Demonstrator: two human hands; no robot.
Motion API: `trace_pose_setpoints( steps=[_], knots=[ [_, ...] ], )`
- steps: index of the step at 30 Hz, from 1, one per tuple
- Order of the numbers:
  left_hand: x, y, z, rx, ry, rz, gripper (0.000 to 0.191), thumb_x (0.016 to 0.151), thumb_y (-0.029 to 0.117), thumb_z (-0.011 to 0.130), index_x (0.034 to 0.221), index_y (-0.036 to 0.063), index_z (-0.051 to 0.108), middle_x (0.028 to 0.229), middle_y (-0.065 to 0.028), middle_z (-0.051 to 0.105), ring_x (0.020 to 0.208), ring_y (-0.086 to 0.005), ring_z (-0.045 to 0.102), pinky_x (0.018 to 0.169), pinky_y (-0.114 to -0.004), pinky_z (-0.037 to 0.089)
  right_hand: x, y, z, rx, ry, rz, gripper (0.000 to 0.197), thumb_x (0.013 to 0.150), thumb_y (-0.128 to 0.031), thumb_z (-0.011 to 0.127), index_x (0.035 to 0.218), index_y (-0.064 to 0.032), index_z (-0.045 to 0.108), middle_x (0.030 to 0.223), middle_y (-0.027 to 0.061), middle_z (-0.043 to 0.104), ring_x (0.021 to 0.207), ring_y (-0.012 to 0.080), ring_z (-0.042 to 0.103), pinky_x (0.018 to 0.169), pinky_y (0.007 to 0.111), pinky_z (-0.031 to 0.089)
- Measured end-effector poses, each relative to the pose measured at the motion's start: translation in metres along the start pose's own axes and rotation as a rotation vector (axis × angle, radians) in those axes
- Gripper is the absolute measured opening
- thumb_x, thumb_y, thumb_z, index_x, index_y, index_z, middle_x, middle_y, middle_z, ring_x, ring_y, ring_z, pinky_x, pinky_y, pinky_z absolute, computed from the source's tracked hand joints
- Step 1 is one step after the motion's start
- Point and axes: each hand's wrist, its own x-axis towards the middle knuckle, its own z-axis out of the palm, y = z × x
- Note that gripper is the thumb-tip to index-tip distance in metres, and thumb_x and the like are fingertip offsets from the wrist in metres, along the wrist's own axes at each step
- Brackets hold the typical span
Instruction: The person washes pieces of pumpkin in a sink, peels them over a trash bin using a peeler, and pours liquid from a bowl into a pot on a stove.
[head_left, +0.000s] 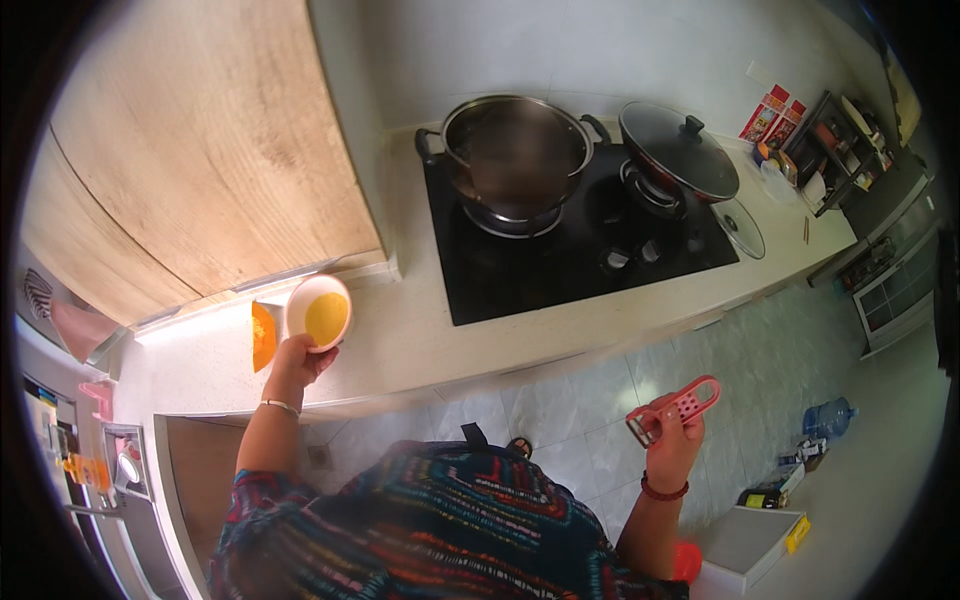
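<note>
My left hand (304, 361) grips the rim of a white bowl (295, 304) with yellow contents, tilted over the pale countertop (405, 352). Just left of the bowl lies an orange piece of what looks like pumpkin (262, 337) with a shredded surface. Out over the floor, my right hand (673, 442) is closed around a pink handheld peeler (686, 405) with a metal blade end and a holed middle. The bowl and peeler are far apart.
A large two-handled steel pot (517, 157) and a lidded pan (675, 150) stand on the black gas hob (525, 277). A glass lid (741, 229) rests at its right edge. The sink (146, 540) is at lower left; a blue water bottle (827, 418) is on the floor.
</note>
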Motion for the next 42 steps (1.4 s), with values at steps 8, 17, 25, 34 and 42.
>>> trace_pose_setpoints(
  steps=[8,17,25,34,42],
  knots=[
    [-0.078,-0.037,0.078,0.074,-0.197,-0.025,0.035,0.065,0.007,0.043,0.097,-0.0089,0.047,0.075,-0.0184,0.057,0.062,-0.0223,0.059,0.048,-0.024,0.05,0.068,0.004,-0.074,0.093,-0.075,0.019,0.012,0.082,-0.013,0.047,0.083,-0.0014,0.048,0.071,0.004,0.052,0.06,0.0096,0.05,0.055,0.022,0.043],
    [-0.076,0.046,0.229,0.178,-0.482,0.157,0.033,0.074,0.007,0.036,0.1,-0.0144,0.038,0.074,-0.0238,0.055,0.05,-0.0202,0.056,0.044,-0.026,0.048,0.086,0.019,-0.09,0.091,0.099,0.105,0.007,0.079,-0.006,0.045,0.077,0.0,0.048,0.067,0.0052,0.052,0.054,0.0101,0.047,0.05,0.021,0.039],
    [0.008,0.107,0.364,0.758,-0.284,0.561,0.031,0.076,0.007,0.041,0.102,-0.0087,0.043,0.079,-0.0187,0.058,0.056,-0.0267,0.06,0.042,-0.031,0.05,0.068,0.035,-0.105,0.2,0.338,0.238,0.004,0.076,-0.006,0.048,0.073,-0.0031,0.046,0.064,0.0029,0.05,0.052,0.0089,0.044,0.049,0.02,0.037],
    [0.068,0.074,0.424,1.834,0.147,1.112,0.036,0.075,0.01,0.052,0.105,-0.0057,0.04,0.104,-0.0222,0.042,0.086,-0.0305,0.057,0.07,-0.036,0.049,0.066,0.041,-0.08,0.189,0.339,0.265,0.004,0.077,-0.005,0.048,0.074,-0.0024,0.046,0.063,0.0046,0.051,0.052,0.0098,0.047,0.047,0.02,0.039],
    [0.06,0.078,0.437,2.093,0.18,1.365,0.039,0.077,0.01,0.047,0.113,-0.0006,0.036,0.104,-0.019,0.042,0.08,-0.0278,0.059,0.062,-0.032,0.05,0.068,0.049,-0.071,0.158,0.399,0.281,0.004,0.079,-0.005,0.047,0.076,-0.0018,0.048,0.064,0.0049,0.053,0.052,0.0092,0.048,0.046,0.02,0.038]
  ],
)
